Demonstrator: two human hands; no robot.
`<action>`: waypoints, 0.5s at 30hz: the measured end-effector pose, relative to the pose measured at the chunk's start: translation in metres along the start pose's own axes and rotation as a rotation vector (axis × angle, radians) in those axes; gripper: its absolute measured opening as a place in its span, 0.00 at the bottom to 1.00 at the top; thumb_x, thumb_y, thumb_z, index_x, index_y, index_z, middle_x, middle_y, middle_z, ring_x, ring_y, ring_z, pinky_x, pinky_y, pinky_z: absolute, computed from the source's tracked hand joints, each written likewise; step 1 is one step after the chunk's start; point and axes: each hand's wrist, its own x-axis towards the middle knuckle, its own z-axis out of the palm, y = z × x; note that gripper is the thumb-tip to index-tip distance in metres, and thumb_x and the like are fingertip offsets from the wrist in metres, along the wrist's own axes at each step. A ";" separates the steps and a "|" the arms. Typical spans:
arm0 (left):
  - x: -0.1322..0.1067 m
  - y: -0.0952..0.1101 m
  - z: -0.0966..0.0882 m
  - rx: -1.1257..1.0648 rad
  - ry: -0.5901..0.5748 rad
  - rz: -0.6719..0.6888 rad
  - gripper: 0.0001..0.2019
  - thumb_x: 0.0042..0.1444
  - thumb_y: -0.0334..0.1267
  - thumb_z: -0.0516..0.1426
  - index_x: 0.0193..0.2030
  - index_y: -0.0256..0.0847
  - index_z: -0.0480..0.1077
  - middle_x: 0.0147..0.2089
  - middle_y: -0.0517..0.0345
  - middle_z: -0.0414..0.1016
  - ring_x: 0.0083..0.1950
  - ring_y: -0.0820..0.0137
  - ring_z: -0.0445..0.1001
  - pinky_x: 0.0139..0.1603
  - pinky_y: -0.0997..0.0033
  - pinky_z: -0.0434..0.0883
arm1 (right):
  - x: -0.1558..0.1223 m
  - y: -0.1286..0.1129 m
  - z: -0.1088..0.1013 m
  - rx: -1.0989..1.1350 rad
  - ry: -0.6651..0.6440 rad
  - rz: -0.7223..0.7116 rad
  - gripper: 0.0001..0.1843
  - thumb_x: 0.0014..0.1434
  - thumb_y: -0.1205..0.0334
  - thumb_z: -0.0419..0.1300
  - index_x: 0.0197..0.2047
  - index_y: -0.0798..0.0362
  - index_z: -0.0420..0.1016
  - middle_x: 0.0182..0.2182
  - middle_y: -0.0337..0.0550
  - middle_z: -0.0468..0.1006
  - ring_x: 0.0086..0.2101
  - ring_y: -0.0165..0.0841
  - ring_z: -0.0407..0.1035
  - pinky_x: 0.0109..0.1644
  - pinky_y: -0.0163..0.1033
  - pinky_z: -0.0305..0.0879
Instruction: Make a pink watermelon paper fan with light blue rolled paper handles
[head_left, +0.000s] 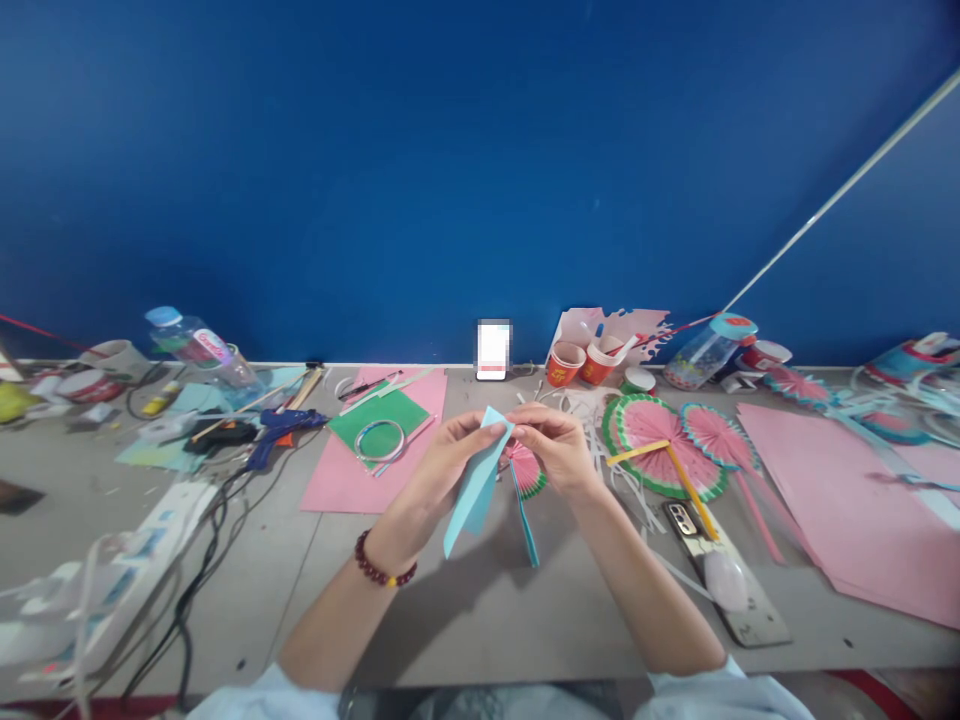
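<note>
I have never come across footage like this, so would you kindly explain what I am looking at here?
There is no machine: a person works with two bare hands, filmed by one camera worn on the head, looking forward and down. The left hand holds a folded piece of light-blue paper, and the right hand's fingertips are at its upper end. On the grey table, to the left, lie a blue glue gun and a green sheet; to the right, a large pink-and-green paper fan. A lit phone stands at the back, before the blue wall.
</note>
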 end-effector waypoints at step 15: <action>0.003 -0.005 -0.001 0.032 0.053 0.046 0.11 0.45 0.42 0.66 0.29 0.36 0.75 0.24 0.60 0.72 0.23 0.79 0.66 0.24 0.79 0.64 | 0.002 0.006 -0.001 0.057 0.007 0.064 0.11 0.46 0.51 0.69 0.31 0.48 0.81 0.27 0.40 0.77 0.26 0.31 0.70 0.33 0.39 0.69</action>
